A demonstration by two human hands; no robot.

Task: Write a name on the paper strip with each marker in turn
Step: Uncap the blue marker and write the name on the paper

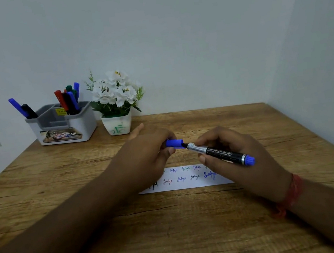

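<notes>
While my right hand grips the blue marker by its barrel above the paper strip on the table, my left hand pinches its blue cap at the tip.

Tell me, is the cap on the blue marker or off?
Off. The left hand holds the blue cap just at the tip of the marker in the right hand.

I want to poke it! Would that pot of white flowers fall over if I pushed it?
Probably a gentle push just slides the flower pot: its base sits flat on the wooden table. The flowers spread wider than the pot, so a push high up might tip it.
</notes>
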